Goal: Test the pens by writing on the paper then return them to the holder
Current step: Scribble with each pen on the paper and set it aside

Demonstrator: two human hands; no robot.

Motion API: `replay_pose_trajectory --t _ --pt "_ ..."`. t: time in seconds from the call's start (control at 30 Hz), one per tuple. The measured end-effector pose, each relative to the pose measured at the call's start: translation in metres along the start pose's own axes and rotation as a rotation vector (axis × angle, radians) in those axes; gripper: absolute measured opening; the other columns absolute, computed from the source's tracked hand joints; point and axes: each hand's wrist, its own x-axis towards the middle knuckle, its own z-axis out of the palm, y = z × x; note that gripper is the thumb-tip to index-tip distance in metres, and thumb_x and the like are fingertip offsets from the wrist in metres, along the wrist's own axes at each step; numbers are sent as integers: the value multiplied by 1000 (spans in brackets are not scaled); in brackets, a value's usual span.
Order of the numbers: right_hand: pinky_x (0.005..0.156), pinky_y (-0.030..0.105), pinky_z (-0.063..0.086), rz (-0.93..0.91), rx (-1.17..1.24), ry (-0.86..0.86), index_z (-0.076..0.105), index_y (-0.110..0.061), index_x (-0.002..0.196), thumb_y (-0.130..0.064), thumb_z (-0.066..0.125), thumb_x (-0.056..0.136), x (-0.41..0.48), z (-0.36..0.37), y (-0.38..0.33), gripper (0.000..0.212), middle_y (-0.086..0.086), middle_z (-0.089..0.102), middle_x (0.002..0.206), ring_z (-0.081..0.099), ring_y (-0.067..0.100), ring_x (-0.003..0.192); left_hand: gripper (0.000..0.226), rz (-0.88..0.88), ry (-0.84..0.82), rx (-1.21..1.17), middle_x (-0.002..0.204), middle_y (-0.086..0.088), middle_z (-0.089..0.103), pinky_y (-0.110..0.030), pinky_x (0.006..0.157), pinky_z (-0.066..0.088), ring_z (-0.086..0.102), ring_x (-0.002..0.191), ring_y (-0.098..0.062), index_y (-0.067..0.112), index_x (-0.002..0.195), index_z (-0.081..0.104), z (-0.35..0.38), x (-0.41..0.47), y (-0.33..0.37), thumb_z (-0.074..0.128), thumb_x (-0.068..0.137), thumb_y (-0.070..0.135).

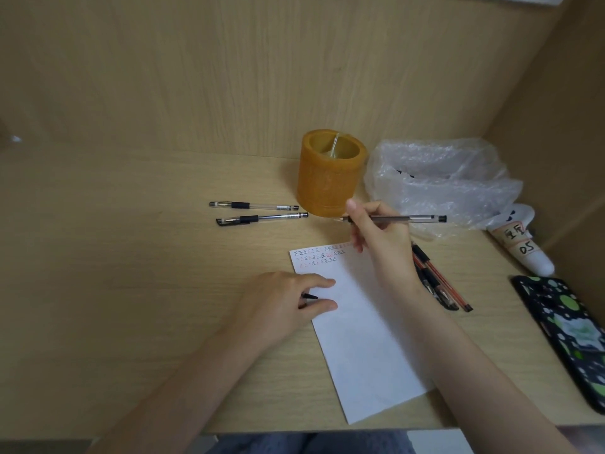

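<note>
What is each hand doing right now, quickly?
Left hand: holds a small black pen cap, fingers resting on the paper.
Right hand: grips an uncapped pen above the paper.

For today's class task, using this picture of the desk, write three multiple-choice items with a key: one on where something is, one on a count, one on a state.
1. Where does the holder stand?
A. on the paper
B. beside the plastic bag
C. on the phone

2. How many pens lie on the desk left of the holder?
A. two
B. none
C. five

3. The pen in the right hand is:
A. capped
B. snapped in half
C. uncapped

Key:
1 B, the bag lies just to its right.
2 A, a farther pen and a nearer pen lie side by side there.
3 C, its tip is bare, and the left hand holds a black cap.
</note>
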Motion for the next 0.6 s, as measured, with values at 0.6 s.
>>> replay_pose_trajectory --t 0.6 --pt "36 17 28 197 73 -75 43 -13 56 -8 62 90 -35 4 -7 39 0 43 41 35 12 35 47 88 50 -579 76 16 51 -20 79 38 50 79 -17 24 128 31 2 2 -7 40 83 12"
